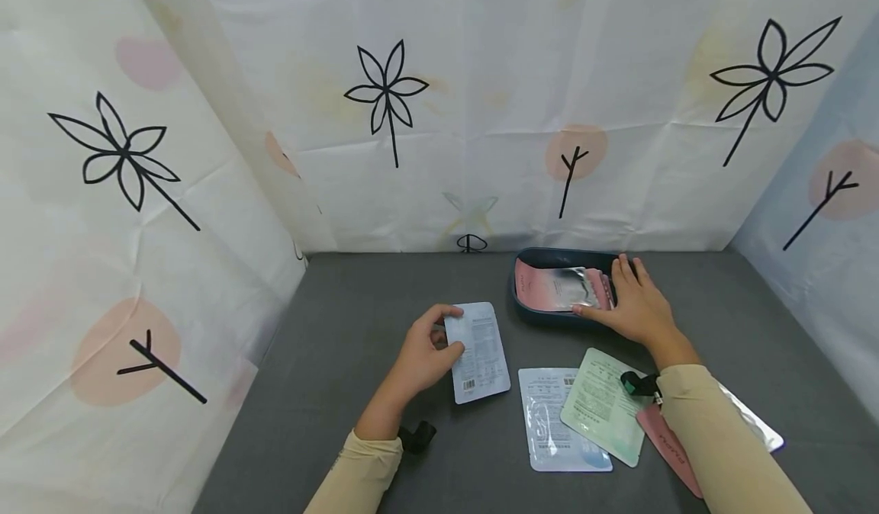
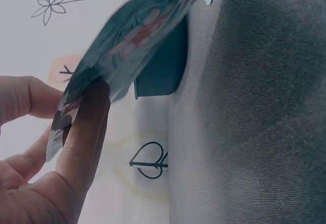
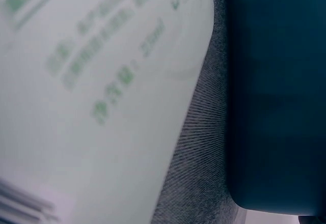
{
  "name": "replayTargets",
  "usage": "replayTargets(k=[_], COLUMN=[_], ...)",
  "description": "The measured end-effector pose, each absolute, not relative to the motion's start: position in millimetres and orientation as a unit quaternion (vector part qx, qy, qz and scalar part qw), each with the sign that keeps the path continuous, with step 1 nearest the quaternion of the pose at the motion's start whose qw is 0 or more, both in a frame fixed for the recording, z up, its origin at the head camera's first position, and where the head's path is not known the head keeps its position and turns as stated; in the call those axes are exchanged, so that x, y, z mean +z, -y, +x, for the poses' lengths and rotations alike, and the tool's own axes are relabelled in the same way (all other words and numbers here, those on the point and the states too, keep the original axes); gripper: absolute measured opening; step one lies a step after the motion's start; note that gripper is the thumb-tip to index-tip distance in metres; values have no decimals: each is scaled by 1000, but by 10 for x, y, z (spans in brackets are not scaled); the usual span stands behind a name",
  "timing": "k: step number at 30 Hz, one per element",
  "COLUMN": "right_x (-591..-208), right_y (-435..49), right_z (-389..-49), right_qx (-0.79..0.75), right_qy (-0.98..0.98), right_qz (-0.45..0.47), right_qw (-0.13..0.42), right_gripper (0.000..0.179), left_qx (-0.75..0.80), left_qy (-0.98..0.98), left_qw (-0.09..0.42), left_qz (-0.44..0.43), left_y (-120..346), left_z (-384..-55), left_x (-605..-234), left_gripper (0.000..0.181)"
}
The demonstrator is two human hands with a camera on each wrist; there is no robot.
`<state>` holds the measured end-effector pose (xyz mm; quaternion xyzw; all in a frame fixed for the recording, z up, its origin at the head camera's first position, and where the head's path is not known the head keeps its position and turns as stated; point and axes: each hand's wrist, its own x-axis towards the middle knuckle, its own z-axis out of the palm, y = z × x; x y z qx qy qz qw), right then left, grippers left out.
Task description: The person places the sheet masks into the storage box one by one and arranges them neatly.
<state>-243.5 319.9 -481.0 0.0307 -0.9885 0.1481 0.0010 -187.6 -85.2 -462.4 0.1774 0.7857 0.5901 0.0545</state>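
"Pale blue packet (image 1: 486,354) first: where is it?"

"In the left hand (image 1: 427,355), just in front and to the left of the dark blue tub (image 1: 549,319). Small print and a barcode show on the side facing the head camera."

"And the other side?"

"Left wrist view has it: teal, with a pink-and-white flower (image 2: 145,33). I can't tell whether the packet's lower edge touches the bench (image 1: 439,472)."

"How does that hand hold it?"

"Thumb on one face, fingers behind, pinching it along its left edge."

"What about the right hand (image 1: 639,308)?"

"Spread wide at the right end of the tub, the thumb by the near rim and the fingers reaching over to the far side. It doesn't pinch anything that I can see; how hard it presses, I can't tell."

"Anything in the tub?"

"Pink packets (image 1: 539,289), the top one part silvery."

"And down in front?"

"Flat on the bench, a light blue packet (image 1: 545,415) with a green packet (image 1: 604,403) overlapping its right side. Beside that lies a pink packet (image 1: 668,447), partly hidden by the right sleeve (image 1: 728,438). Past the sleeve, a silvery-white piece (image 1: 762,426) pokes out, mostly covered."
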Motion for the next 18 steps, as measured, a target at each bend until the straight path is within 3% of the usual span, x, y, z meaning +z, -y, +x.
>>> replayTargets(k=[18], right_x=[-4811], right_y=[-3222], right_z=[-2418], right_qx=[157], right_qy=[987], right_qz=[32], right_qw=[-1], right_gripper=[137], left_qx=[658], left_qy=[-740], left_qw=[3], left_qz=[139], left_y=[589], left_z=[-1874], left_x=[-4505], left_gripper=[46])
